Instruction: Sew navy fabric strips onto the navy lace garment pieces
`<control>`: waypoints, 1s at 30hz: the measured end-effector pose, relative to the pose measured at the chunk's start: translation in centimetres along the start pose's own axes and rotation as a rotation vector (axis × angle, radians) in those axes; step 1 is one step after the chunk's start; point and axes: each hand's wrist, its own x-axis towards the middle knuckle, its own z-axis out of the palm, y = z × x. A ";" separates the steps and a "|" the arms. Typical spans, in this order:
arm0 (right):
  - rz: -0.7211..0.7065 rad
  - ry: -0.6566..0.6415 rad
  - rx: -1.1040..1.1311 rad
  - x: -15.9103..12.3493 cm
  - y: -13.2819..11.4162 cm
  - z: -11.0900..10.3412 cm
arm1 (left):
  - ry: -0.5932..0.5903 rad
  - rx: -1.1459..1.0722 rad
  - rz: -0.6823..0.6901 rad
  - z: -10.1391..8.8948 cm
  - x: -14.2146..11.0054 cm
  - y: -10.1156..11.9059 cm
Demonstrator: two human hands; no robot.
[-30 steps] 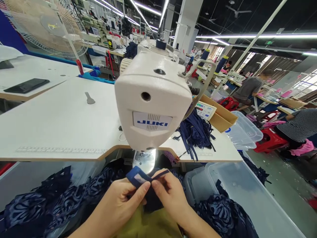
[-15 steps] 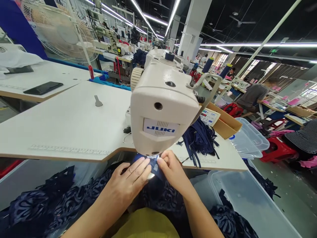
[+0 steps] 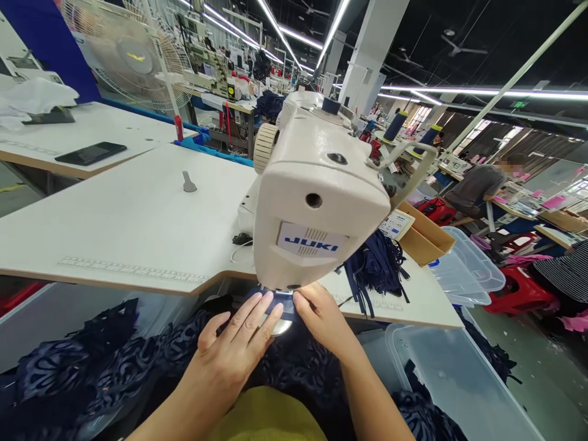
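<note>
A white sewing machine (image 3: pixel 289 184) with a blue JUKI label stands before me, its head covering the needle area. Dark navy fabric (image 3: pixel 285 301) lies under the head at the table's edge. My left hand (image 3: pixel 236 346) rests flat on that fabric, fingers stretched and thumb apart. On the fabric's right side, my right hand (image 3: pixel 324 315) has thumb and bent fingers closed at its edge; the machine head partly hides those fingertips. Just below the fabric, a shiny metal plate edge (image 3: pixel 282 328) shows. More navy patterned lace fabric (image 3: pixel 303 361) hangs down toward my lap.
Navy strips (image 3: pixel 376 263) lie heaped right of the machine, near a cardboard box (image 3: pixel 425 236). Clear plastic bins (image 3: pixel 463 361) flank me below the table. A grey metal piece (image 3: pixel 188 182) and a phone (image 3: pixel 90 154) lie left. A fan (image 3: pixel 133 58) stands behind; co-workers sit right.
The camera view has shifted slightly, so the machine sits further right. My left hand has spread its fingers more, and the fabric between my hands lies flatter, with more metal plate showing.
</note>
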 end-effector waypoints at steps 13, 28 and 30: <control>0.012 0.095 -0.150 -0.1 0.5 0.7 | 0.018 -0.078 -0.105 -0.4 0.4 1.1; 0.006 0.092 -0.141 -0.1 0.3 0.7 | 0.047 -0.062 -0.105 -0.4 0.7 1.2; 0.005 0.098 -0.128 -0.1 0.5 0.8 | 0.063 -0.070 -0.127 -0.4 0.7 1.3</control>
